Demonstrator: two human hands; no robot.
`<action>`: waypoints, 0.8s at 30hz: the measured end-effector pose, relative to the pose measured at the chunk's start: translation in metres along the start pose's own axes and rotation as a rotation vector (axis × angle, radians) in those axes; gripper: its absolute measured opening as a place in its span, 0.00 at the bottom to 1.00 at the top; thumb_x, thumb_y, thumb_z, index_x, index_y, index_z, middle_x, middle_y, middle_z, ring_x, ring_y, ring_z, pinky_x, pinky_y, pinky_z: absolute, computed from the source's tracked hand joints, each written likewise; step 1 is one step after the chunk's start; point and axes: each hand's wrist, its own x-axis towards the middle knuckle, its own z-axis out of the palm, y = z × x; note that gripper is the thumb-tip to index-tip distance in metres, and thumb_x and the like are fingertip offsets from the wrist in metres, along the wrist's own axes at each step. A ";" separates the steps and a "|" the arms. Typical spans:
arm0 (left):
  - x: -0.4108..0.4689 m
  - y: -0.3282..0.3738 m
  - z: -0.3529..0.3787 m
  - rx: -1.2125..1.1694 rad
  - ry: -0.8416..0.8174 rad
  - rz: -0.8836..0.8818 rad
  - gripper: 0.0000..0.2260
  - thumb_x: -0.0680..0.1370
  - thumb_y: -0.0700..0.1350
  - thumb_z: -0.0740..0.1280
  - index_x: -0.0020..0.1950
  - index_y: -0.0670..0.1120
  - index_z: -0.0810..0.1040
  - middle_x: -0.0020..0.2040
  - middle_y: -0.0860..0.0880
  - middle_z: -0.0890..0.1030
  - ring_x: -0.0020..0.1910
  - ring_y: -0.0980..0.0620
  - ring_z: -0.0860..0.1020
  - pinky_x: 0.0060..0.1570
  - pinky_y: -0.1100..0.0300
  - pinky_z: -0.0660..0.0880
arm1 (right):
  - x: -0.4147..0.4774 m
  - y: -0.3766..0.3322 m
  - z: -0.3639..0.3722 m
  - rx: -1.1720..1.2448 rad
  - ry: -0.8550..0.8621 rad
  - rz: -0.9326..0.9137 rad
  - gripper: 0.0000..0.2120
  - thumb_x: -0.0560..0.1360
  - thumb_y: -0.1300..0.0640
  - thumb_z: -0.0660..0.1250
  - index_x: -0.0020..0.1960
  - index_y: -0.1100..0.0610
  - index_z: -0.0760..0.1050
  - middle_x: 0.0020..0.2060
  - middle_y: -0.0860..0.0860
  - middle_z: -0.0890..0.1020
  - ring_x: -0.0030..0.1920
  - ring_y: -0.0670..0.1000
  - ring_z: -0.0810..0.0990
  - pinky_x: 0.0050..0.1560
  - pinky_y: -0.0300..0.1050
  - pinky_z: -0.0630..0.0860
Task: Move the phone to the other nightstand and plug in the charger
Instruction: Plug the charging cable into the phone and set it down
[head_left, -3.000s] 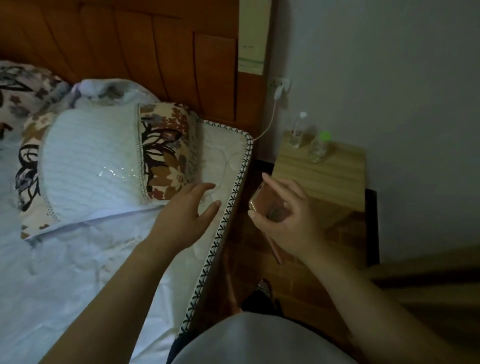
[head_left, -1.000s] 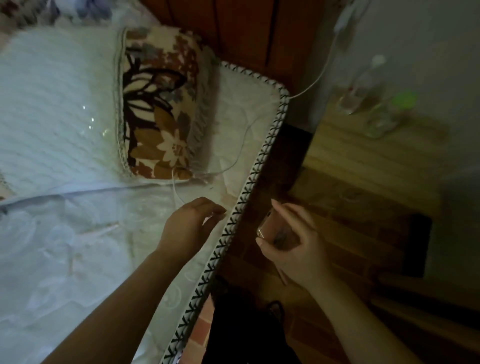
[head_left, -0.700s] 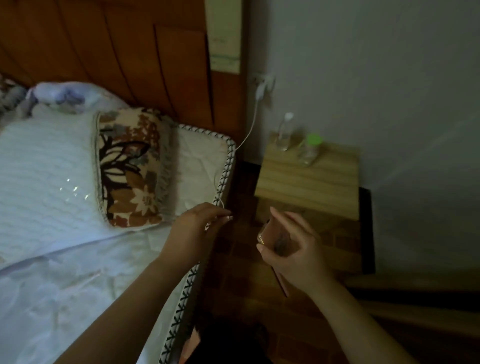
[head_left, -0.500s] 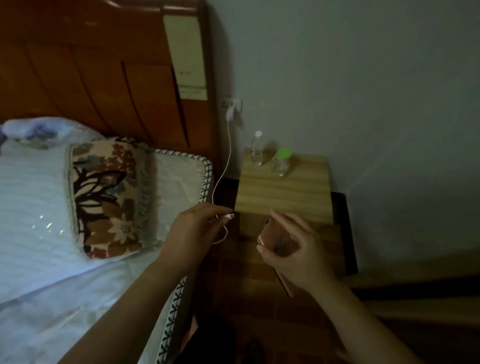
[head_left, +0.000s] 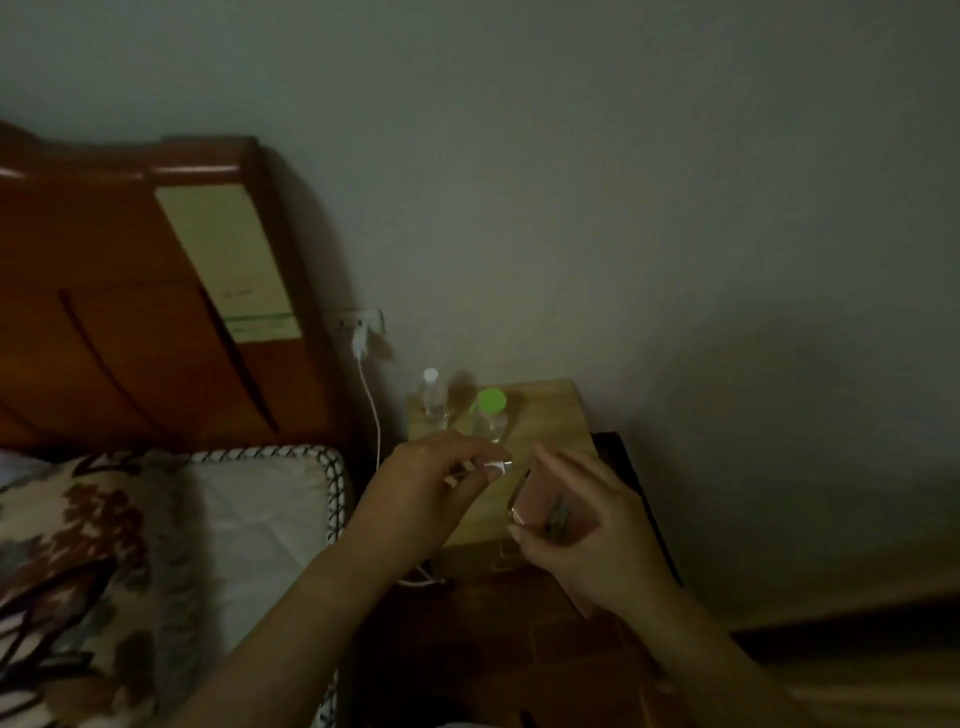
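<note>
Pinching the small white charger plug (head_left: 497, 469) between thumb and forefinger, the left hand (head_left: 423, 493) is aiming its tip rightward at the pinkish slab-shaped phone (head_left: 540, 501). Clasping that phone edge-on above the pale wooden nightstand (head_left: 550, 421), the right hand (head_left: 587, 535) is presenting its near end just beside the plug, not yet touching.

pink phone (head_left: 540, 506), white cable (head_left: 370, 402), green-capped bottle (head_left: 490, 415).

Two bare forearms — no sleeves, watch or rings — end in left hand (head_left: 423, 491) and right hand (head_left: 587, 535).
</note>
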 end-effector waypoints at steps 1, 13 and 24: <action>0.012 -0.003 -0.002 -0.001 -0.015 0.007 0.07 0.74 0.50 0.67 0.51 0.58 0.80 0.46 0.58 0.81 0.44 0.61 0.78 0.44 0.62 0.76 | 0.008 0.002 0.001 0.000 0.024 0.003 0.35 0.64 0.44 0.74 0.67 0.35 0.63 0.62 0.32 0.68 0.61 0.34 0.69 0.54 0.27 0.69; 0.108 -0.004 0.002 -0.074 -0.130 0.123 0.05 0.72 0.44 0.70 0.47 0.52 0.82 0.43 0.55 0.84 0.44 0.61 0.79 0.43 0.67 0.74 | 0.071 0.029 -0.026 -0.061 0.142 0.044 0.38 0.62 0.46 0.75 0.69 0.40 0.64 0.63 0.33 0.68 0.62 0.40 0.71 0.54 0.35 0.73; 0.161 0.005 0.019 0.031 -0.166 0.141 0.07 0.71 0.45 0.71 0.46 0.57 0.82 0.36 0.61 0.78 0.37 0.59 0.78 0.37 0.62 0.74 | 0.107 0.048 -0.060 -0.127 0.106 -0.012 0.36 0.60 0.51 0.76 0.66 0.56 0.71 0.60 0.39 0.69 0.59 0.40 0.70 0.57 0.27 0.64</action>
